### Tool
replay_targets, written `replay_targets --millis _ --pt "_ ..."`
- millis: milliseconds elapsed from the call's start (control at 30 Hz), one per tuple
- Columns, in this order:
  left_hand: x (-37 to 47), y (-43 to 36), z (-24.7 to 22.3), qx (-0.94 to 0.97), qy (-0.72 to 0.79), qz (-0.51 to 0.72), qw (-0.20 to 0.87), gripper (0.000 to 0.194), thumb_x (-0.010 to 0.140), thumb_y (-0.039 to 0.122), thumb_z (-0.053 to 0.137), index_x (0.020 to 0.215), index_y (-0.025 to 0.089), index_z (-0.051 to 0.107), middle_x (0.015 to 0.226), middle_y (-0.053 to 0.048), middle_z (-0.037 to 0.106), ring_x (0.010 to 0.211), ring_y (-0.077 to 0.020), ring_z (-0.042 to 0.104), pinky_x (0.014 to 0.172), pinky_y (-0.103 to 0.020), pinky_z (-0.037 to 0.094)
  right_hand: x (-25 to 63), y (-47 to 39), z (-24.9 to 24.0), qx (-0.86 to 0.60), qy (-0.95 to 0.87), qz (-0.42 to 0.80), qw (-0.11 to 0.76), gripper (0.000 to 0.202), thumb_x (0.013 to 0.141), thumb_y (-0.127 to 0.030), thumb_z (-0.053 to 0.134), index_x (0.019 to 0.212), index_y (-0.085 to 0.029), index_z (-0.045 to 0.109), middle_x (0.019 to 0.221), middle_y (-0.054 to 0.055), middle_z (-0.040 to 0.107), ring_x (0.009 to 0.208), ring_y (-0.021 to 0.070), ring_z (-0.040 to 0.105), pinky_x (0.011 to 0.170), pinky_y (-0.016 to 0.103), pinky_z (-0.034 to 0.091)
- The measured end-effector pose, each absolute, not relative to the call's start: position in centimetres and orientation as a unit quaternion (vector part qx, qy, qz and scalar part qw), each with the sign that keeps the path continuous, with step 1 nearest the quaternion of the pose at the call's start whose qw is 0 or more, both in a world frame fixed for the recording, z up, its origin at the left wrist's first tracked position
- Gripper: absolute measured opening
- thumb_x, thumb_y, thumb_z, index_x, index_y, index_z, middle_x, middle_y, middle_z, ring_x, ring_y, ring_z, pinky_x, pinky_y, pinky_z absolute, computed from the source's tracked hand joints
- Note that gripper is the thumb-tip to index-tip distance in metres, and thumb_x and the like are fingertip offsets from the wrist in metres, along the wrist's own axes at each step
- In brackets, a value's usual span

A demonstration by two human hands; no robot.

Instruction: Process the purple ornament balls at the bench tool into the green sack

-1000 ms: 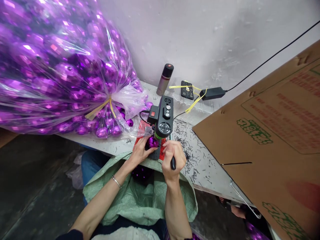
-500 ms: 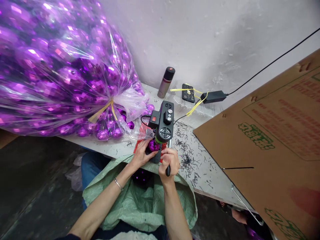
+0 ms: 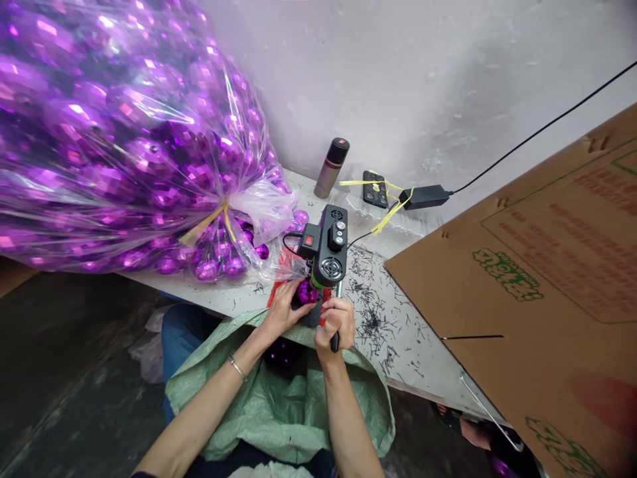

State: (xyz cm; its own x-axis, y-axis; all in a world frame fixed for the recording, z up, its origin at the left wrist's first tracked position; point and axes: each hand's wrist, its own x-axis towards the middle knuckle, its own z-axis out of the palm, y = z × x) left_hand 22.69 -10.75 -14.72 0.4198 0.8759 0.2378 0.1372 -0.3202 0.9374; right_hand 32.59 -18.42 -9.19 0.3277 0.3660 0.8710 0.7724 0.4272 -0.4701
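Observation:
My left hand (image 3: 283, 311) is closed round a shiny purple bauble (image 3: 307, 292), thumb below it and fingers on its left side. The bauble sits under the front end of a small black bench machine (image 3: 331, 245) with round vents, knobs and a red switch. My right hand (image 3: 337, 324) is wrapped round the black grip of a lever (image 3: 335, 342) at the machine's right side. Beneath both forearms a green woven sack (image 3: 279, 418) lies open, with some dark purple baubles (image 3: 283, 355) inside its mouth.
A huge clear bag of purple baubles (image 3: 124, 166), tied with yellow string, fills the left. Behind the machine are a bottle (image 3: 332, 168), a phone (image 3: 375, 189) and a black power adapter (image 3: 425, 197). Black scraps (image 3: 373, 318) litter the table before a large cardboard box (image 3: 547, 299) at right.
Both hands keep their hold on the bauble and the lever. The whole view has shifted very slightly; otherwise little differs.

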Motion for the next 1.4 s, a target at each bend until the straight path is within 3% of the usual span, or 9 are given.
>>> replay_targets --millis 333,567,767,933,1133,1200,1267,1333,1400 --pt "22.7 -10.4 -14.7 0.717 0.347 0.403 0.451 0.055 0.078 0.046 0.079 0.124 0.022 0.064 0.128 -0.014 0.069 0.122 -0.0328 0.061 0.110 -0.050 0.043 32.4 -17.4 -9.7 -0.500 -0.546 -0.202 0.641 0.025 0.101 -0.022 0.036 0.079 -0.023 0.047 0.076 -0.001 0.053 0.065 0.0129 0.055 0.068 0.033 0.050" --pt "22.6 -10.2 -14.8 0.730 0.349 0.395 0.434 0.056 0.079 0.050 0.076 0.124 0.020 0.063 0.127 -0.015 0.068 0.123 -0.0335 0.061 0.110 -0.050 0.042 32.0 -17.4 -9.1 -0.488 -0.558 -0.209 0.637 0.027 0.100 -0.021 0.037 0.074 -0.023 0.045 0.073 -0.002 0.052 0.064 0.0120 0.053 0.060 0.028 0.046" --pt "22.7 -9.8 -14.8 0.736 0.352 0.395 0.422 0.058 0.081 0.050 0.076 0.128 0.018 0.061 0.128 -0.017 0.068 0.123 -0.0334 0.062 0.109 -0.050 0.044 31.9 -18.0 -4.5 -0.523 -0.549 -0.169 0.630 0.029 0.099 -0.013 0.039 0.072 -0.022 0.046 0.072 -0.001 0.054 0.068 0.0114 0.056 0.063 0.026 0.047" --pt "20.8 -12.0 -15.4 0.758 0.348 0.439 0.333 0.060 0.085 0.052 0.073 0.133 0.019 0.057 0.128 -0.016 0.068 0.121 -0.0321 0.064 0.105 -0.051 0.050 32.1 -18.8 -0.2 -0.581 -0.542 -0.093 0.601 0.031 0.101 -0.020 0.045 0.070 -0.021 0.050 0.068 -0.001 0.056 0.066 0.0109 0.056 0.065 0.026 0.046" --pt "15.6 -16.9 -16.3 0.858 0.263 0.396 0.197 0.073 0.082 0.061 0.072 0.138 0.019 0.053 0.123 -0.016 0.070 0.113 -0.0325 0.070 0.095 -0.048 0.058 31.6 -20.2 -1.7 -0.534 -0.556 -0.129 0.624 0.005 0.094 -0.020 0.060 0.089 -0.021 0.060 0.091 0.005 0.070 0.086 0.0168 0.069 0.073 0.030 0.054" --pt "15.0 -15.9 -15.2 0.862 0.260 0.406 0.158 0.058 0.092 0.053 0.063 0.137 0.018 0.054 0.122 -0.016 0.071 0.112 -0.0299 0.070 0.094 -0.045 0.058 31.3 -20.2 -2.3 -0.538 -0.547 -0.135 0.627 0.012 0.094 -0.013 0.055 0.086 -0.021 0.059 0.085 0.004 0.069 0.082 0.0157 0.068 0.072 0.029 0.054" --pt "15.1 -12.7 -13.1 0.850 0.285 0.429 0.109 0.036 0.102 0.035 0.050 0.132 0.018 0.058 0.119 -0.014 0.072 0.113 -0.0265 0.068 0.097 -0.042 0.055 31.2 -20.1 -2.5 -0.545 -0.545 -0.143 0.621 0.019 0.094 -0.009 0.051 0.081 -0.021 0.058 0.080 0.003 0.067 0.077 0.0145 0.066 0.070 0.027 0.052" --pt "15.5 -8.2 -10.8 0.842 0.333 0.420 0.060 0.030 0.103 0.025 0.044 0.124 0.017 0.063 0.116 -0.014 0.073 0.111 -0.0264 0.067 0.099 -0.044 0.052 31.2 -19.9 -2.5 -0.544 -0.550 -0.147 0.616 0.021 0.093 -0.007 0.050 0.078 -0.021 0.056 0.077 0.002 0.065 0.074 0.0136 0.064 0.067 0.026 0.050" --pt "15.9 -3.5 -8.7 0.858 0.390 0.333 0.034 0.031 0.101 0.022 0.043 0.121 0.015 0.065 0.118 -0.016 0.071 0.109 -0.0293 0.066 0.097 -0.046 0.050 31.3 -19.8 -2.4 -0.541 -0.555 -0.147 0.615 0.022 0.092 -0.006 0.050 0.077 -0.021 0.056 0.076 0.002 0.064 0.072 0.0132 0.063 0.065 0.026 0.048"
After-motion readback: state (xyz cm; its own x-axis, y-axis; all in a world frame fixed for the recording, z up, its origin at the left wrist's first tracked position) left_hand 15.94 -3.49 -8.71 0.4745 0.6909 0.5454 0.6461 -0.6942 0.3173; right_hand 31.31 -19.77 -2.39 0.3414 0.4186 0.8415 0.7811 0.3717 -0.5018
